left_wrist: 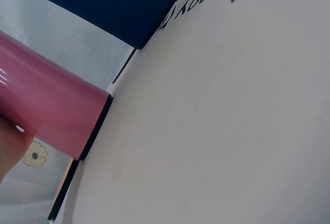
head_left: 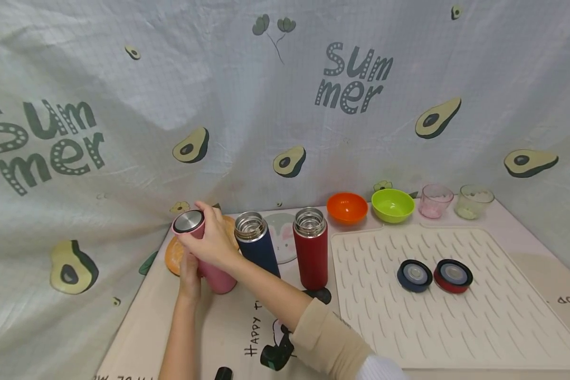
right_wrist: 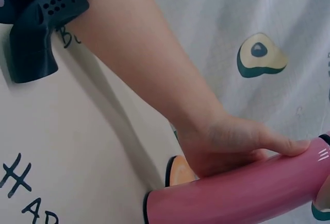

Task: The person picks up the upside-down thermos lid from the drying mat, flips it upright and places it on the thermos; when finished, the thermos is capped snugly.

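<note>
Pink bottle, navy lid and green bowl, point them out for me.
pink bottle (head_left: 217, 278), head view, lower body.
navy lid (head_left: 414, 275), head view, top face.
green bowl (head_left: 392, 205), head view, inside.

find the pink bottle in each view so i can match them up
Head: the pink bottle stands left of centre on the table, gripped by both hands, left of the navy bottle.
Left wrist: it crosses the left edge, its base on the mat, with the navy bottle above it.
Right wrist: it lies along the bottom right, under the left hand.
Shared landmark: the avocado-print cloth behind.
</note>
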{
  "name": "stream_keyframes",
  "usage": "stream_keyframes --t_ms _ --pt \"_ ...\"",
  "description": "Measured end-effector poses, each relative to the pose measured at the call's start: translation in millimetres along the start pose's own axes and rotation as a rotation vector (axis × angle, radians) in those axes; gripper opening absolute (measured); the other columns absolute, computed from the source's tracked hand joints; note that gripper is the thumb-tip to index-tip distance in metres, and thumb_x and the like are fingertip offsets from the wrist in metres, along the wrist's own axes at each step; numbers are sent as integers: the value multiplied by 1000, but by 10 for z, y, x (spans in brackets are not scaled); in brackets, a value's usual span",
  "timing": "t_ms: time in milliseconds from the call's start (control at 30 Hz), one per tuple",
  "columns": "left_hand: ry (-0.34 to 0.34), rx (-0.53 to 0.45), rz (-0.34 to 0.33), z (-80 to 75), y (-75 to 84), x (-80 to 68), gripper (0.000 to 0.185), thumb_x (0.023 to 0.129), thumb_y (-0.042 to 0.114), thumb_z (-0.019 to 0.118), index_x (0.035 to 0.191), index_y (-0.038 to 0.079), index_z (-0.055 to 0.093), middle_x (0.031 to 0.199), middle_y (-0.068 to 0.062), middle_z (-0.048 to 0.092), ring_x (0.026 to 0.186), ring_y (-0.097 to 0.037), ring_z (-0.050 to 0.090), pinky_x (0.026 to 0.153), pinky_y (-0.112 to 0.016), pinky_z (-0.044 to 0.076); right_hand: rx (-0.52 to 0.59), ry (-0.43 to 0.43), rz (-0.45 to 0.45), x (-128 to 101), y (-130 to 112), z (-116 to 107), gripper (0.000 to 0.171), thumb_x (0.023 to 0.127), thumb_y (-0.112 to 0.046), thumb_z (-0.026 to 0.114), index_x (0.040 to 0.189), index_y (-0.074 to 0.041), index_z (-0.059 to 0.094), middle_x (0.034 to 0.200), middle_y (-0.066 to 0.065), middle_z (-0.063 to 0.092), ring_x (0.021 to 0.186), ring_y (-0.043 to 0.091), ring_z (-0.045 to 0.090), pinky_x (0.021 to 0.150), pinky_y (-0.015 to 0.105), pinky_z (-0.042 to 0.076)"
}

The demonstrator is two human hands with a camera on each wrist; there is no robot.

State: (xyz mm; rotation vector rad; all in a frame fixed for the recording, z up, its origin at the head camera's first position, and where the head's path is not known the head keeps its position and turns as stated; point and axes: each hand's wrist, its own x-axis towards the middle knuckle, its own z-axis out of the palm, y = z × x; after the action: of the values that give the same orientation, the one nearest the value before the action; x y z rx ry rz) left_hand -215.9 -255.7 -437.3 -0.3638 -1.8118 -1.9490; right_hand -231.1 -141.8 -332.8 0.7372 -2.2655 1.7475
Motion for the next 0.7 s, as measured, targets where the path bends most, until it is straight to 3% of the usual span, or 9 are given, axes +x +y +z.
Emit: stream_keyframes --t_ms 133,333,400,567,700 --pt "-11 -3 -1 -8 -5 -7 44 91 54 40 114 18 48 80 5 52 60 -5 45 45 -20 33 49 -21 -18 -15 30 -19 63 81 -24 59 138 -11 35 126 8 47 105 10 48 85 20 42" --pt "-45 11 1 24 56 22 45 92 54 38 120 19 45 85 4 51 63 -7 45 45 -22 32 4 42 -3 -21 30 -42 69 76 -35 71 133 -15 38 116 2 46 100 9 46 77 20 43" --pt "-46 15 1 8 24 29 46 92 54 37 120 19 44 85 3 51 64 -7 45 46 -21 33 -11 48 8 -22 33 -39 66 78 -35 68 133 -15 38 117 2 46 100 10 46 78 21 43" --pt "-39 26 -2 -3 1 12 45 91 55 37 117 19 45 85 3 51 67 -7 46 49 -20 36 62 -14 -17 -30 38 -40 60 83 -21 55 137 -7 34 127 9 48 108 11 48 87 21 41" --pt "-44 23 -13 -2 9 6 48 91 56 36 120 19 45 89 3 53 70 -7 48 52 -19 39 72 -25 -22 -36 22 -67 64 82 -26 63 136 -9 33 123 8 47 105 11 48 83 19 43"
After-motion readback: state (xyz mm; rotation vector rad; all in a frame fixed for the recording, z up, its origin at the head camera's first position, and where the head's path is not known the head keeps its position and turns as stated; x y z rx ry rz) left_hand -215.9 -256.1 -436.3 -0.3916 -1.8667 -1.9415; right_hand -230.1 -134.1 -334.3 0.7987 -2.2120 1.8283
